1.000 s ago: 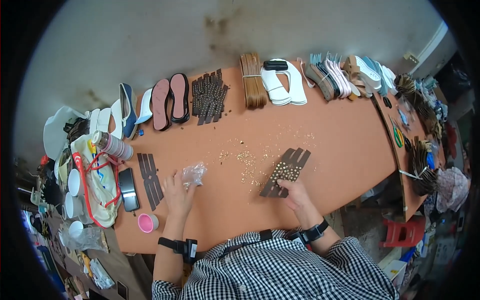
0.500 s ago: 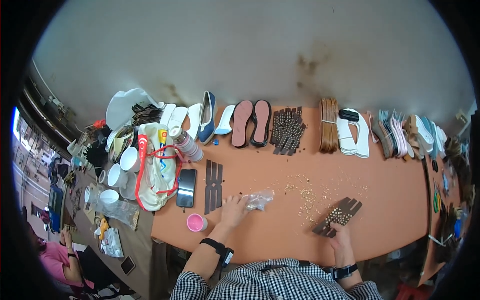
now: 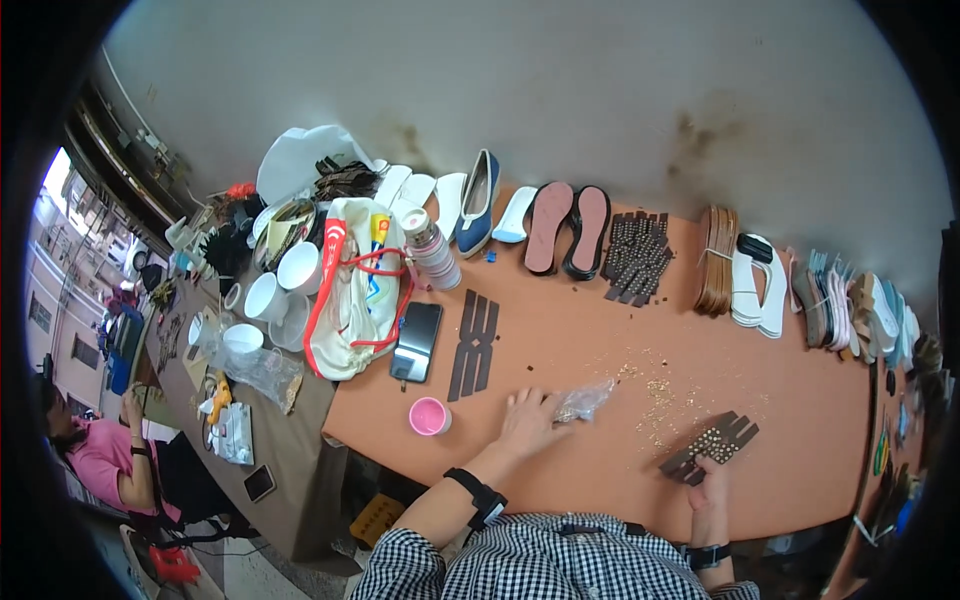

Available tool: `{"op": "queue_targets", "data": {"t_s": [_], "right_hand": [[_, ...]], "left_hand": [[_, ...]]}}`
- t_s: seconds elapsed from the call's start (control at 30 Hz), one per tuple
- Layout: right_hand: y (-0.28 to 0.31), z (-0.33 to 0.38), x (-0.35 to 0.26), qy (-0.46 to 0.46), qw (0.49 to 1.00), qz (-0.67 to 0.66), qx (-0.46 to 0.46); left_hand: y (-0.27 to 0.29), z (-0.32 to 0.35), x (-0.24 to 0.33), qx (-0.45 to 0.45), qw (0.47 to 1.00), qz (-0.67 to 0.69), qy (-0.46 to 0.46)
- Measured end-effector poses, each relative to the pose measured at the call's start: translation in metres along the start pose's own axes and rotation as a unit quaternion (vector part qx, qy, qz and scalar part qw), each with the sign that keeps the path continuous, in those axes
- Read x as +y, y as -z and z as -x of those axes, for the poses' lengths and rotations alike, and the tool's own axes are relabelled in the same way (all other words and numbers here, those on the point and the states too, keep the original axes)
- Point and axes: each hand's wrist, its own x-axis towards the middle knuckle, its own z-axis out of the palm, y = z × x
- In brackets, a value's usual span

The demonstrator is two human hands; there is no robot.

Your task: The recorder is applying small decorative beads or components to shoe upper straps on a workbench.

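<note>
My left hand [image 3: 530, 425] rests on the orange-brown tabletop with its fingers stretched out and apart. Just right of those fingers, at most touching them, is a small crinkled clear plastic bag [image 3: 588, 401]. At the right, my right hand [image 3: 709, 484] grips the lower edge of a dark brown slotted shoe upper piece [image 3: 735, 432], its thumb on top. Pale round studs cover much of that piece. Between the hands and farther back lie scattered tiny gold studs [image 3: 660, 400]. A similar slotted piece without studs [image 3: 474, 345] lies flat, beyond my left hand.
A pink-filled cup [image 3: 430, 416] and a phone [image 3: 416, 342] stand left of my left hand. A drawstring bag [image 3: 350, 290], bottle [image 3: 431, 250], shoes, pink-topped soles [image 3: 549, 230] and a studded pile [image 3: 638, 258] line the back. A person in pink [image 3: 110, 455] sits at far left.
The whole view has turned, shifting the table's things rightward in the picture. My left hand stays beside the plastic bag; my right hand keeps hold of the studded piece.
</note>
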Motion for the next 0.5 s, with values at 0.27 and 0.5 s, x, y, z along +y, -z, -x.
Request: {"op": "queue_targets", "data": {"t_s": [0.27,0.5], "right_hand": [[-0.016,0.021,-0.014,0.004,1.0,0.011,0.002],[-0.015,0.017,-0.009,-0.044,0.999,-0.017,0.004]], "left_hand": [[-0.009,-0.021,-0.068,0.223,0.945,-0.015,0.238],[-0.011,-0.001,-0.058,0.111,0.975,0.127,0.143]]}}
